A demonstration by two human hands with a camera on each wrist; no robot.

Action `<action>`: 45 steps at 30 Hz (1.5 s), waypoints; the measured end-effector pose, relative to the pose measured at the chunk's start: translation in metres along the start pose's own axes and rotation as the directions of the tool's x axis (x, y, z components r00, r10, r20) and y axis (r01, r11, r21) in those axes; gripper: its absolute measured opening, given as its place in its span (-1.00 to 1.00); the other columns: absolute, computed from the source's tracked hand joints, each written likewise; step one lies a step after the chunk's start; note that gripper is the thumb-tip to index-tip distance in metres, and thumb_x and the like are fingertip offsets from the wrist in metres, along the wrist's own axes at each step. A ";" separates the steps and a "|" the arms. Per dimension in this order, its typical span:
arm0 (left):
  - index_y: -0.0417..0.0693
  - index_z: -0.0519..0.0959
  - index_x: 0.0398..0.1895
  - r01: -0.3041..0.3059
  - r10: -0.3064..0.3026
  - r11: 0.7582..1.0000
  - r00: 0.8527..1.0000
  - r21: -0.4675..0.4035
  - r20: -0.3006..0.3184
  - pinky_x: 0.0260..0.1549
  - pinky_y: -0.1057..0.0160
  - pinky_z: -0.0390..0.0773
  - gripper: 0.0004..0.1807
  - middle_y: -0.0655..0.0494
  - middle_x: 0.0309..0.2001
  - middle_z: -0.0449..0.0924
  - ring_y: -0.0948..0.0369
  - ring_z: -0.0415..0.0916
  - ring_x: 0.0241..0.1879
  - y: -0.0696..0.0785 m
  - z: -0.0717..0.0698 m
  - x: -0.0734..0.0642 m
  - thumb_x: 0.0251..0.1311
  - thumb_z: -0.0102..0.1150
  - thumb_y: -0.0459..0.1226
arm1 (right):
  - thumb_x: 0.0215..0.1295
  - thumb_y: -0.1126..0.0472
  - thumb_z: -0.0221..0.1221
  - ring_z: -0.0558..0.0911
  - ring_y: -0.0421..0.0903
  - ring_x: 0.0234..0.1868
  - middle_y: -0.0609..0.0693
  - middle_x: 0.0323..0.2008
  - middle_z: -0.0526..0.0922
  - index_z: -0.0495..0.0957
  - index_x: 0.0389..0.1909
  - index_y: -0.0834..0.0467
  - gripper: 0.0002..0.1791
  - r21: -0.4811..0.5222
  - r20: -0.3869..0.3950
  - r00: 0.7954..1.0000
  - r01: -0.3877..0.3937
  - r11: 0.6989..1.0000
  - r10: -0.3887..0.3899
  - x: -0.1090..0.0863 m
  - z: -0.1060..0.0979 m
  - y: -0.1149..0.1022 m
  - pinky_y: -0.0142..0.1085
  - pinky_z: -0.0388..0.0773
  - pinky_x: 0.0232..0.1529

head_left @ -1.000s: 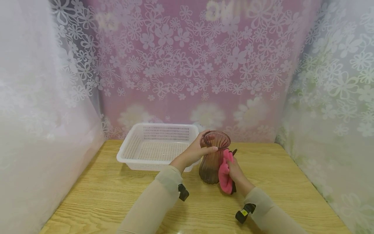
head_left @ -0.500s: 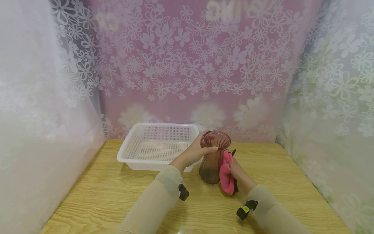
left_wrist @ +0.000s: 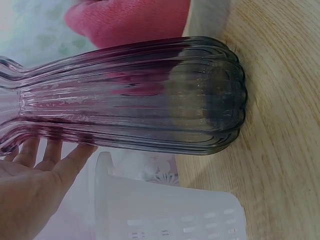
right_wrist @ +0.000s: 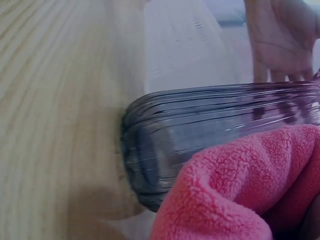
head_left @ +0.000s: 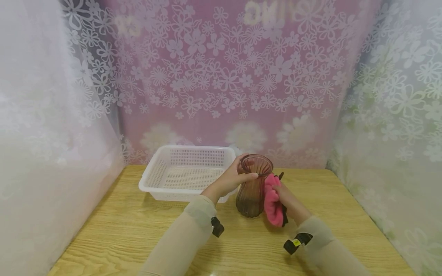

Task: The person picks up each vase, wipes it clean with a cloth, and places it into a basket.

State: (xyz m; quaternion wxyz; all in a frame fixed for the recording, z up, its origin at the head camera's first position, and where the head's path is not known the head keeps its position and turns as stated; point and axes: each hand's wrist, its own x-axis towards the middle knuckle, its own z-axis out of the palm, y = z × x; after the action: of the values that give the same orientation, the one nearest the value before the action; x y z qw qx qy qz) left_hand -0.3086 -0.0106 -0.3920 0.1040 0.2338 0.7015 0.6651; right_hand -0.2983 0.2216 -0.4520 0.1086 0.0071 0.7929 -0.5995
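Observation:
A ribbed glass vase [head_left: 250, 195], purple at the flared neck and smoky grey at the base, stands on the wooden table. My left hand [head_left: 229, 179] grips it round the neck, thumb in front and the other fingers behind. In the left wrist view those fingers lie along the side of the vase [left_wrist: 135, 100]. My right hand [head_left: 288, 199] holds a bunched pink fleece cloth [head_left: 273, 203] with a dark backing against the right side of the vase. The cloth [right_wrist: 240, 185] overlaps the vase in the right wrist view, where most of the right hand is hidden.
Left of the vase is a white plastic basket [head_left: 146, 183] with slotted walls, close behind my left wrist. The wooden table [head_left: 131, 237] runs back to a pink floral curtain [head_left: 224, 76]. Pale curtains [head_left: 397, 126] hang along both sides.
My right hand and the pink cloth have shifted a little right and upward along the vase's side. The left hand and the vase have stayed in place.

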 end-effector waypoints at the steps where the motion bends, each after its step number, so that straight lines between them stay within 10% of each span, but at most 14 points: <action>1: 0.22 -0.06 0.60 -0.001 0.001 1.000 1.000 -0.001 0.002 0.19 0.08 0.45 -0.05 0.17 0.41 0.34 0.08 0.33 0.34 0.000 0.000 0.000 0.29 0.32 -0.19 | 0.59 0.10 -0.24 0.16 0.12 0.29 0.28 0.32 0.11 -0.14 0.50 0.32 -0.37 0.008 0.000 1.000 0.013 1.000 -0.013 0.000 -0.001 -0.002 -0.12 0.14 0.32; 21: 0.24 -0.06 0.60 0.003 -0.003 1.000 1.000 -0.022 0.011 0.17 0.08 0.47 -0.04 0.18 0.40 0.33 0.09 0.32 0.35 0.000 -0.001 0.000 0.28 0.33 -0.20 | 0.61 0.08 -0.30 -0.08 0.09 0.47 0.23 0.55 -0.28 -0.45 0.58 0.22 -0.25 0.113 -0.004 0.996 0.087 0.990 -0.087 -0.027 -0.019 -0.051 -0.10 -0.08 0.47; 31: 0.28 -0.05 0.60 0.015 -0.015 1.000 1.000 -0.015 0.006 0.23 0.05 0.41 -0.05 0.17 0.41 0.32 0.10 0.29 0.37 0.000 -0.001 -0.001 0.28 0.33 -0.17 | 0.61 0.04 -0.24 0.36 -0.31 -0.11 -0.06 -0.02 0.29 0.06 0.33 0.28 -0.52 0.130 -0.076 0.988 0.144 0.981 -0.134 -0.039 -0.022 -0.065 -0.49 0.31 -0.01; 45: 0.30 -0.04 0.60 0.024 -0.024 1.000 1.000 -0.005 -0.003 0.27 0.02 0.36 -0.05 0.07 0.41 0.29 0.09 0.27 0.38 0.002 0.000 -0.003 0.28 0.33 -0.16 | 0.64 0.06 -0.24 0.48 -0.32 -0.19 -0.23 -0.22 0.46 0.09 0.28 0.14 -0.64 0.206 -0.149 0.945 0.317 0.926 -0.291 -0.051 -0.020 -0.078 -0.46 0.39 -0.03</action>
State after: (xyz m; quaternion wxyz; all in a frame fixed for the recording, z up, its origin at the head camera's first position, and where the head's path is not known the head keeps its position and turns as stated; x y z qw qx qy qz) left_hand -0.3055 -0.0116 -0.3906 0.1115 0.2243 0.7027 0.6659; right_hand -0.2633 0.2244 -0.3635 -0.0336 -0.0689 0.7157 -0.6942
